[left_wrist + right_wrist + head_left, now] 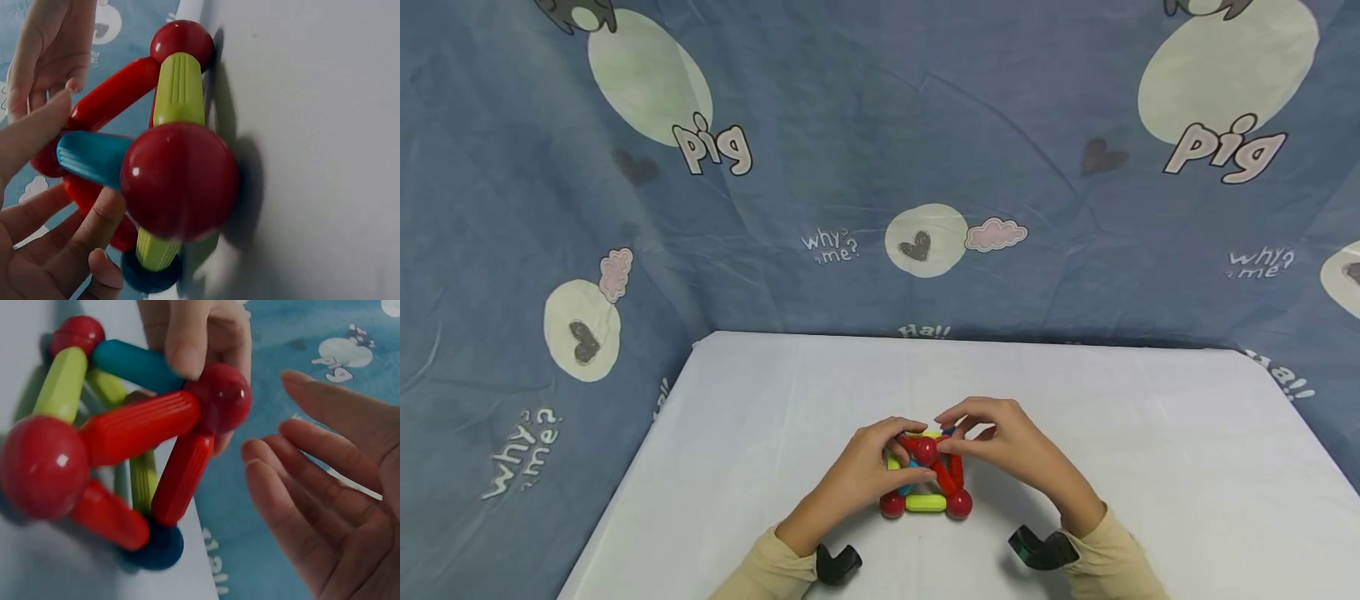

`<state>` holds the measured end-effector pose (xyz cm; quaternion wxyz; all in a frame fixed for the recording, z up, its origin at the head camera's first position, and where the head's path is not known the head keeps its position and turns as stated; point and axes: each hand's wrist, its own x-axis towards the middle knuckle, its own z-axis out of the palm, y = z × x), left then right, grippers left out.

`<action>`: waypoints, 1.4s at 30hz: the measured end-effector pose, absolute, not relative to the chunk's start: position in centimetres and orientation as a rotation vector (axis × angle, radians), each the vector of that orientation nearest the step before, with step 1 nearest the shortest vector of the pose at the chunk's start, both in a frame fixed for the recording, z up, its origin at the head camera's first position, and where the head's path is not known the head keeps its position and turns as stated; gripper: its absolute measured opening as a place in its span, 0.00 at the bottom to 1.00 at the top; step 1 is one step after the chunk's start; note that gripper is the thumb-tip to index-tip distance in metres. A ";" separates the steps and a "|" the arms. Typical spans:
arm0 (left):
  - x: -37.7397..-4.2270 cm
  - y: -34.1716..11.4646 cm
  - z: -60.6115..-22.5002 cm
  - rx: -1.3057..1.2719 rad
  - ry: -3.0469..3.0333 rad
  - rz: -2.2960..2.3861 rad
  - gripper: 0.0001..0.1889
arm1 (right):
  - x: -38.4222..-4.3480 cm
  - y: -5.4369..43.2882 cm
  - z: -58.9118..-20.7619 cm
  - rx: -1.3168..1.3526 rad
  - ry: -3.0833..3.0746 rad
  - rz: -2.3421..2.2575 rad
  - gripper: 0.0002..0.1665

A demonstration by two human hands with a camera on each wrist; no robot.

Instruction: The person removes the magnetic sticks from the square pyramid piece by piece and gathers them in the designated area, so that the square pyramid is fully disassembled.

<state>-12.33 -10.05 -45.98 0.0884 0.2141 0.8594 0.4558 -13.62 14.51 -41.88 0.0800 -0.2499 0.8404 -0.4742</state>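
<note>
A toy pyramid of building sticks and balls stands on the white table, its red top ball between the two hands. Red balls sit at its near corners, joined by a yellow-green stick; a dark blue ball marks a far corner. Red sticks and a blue stick slope up to the top ball. The left hand grips the pyramid near its top, thumb by the blue stick and fingers behind. Beside the top ball, the right hand has its fingers loosely bent, apart from the ball in the right wrist view.
The white table stretches around the pyramid on all sides. Behind it hangs a blue printed cloth, and another stretch of cloth runs along the left. Black wrist mounts stick out at both sleeves, low over the table.
</note>
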 end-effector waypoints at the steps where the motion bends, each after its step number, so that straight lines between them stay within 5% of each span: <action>1: -12.4 -9.9 -46.0 0.629 2.533 1.379 0.32 | -13.8 14.2 -41.8 -0.770 2.493 -1.414 0.18; 11: -12.4 -8.9 -46.4 0.602 2.351 1.581 0.21 | -14.4 12.8 -42.3 -0.873 2.466 -1.335 0.16; 42: -12.5 -8.7 -47.3 0.537 2.276 1.764 0.22 | -14.2 11.7 -42.4 -0.902 2.714 -1.145 0.14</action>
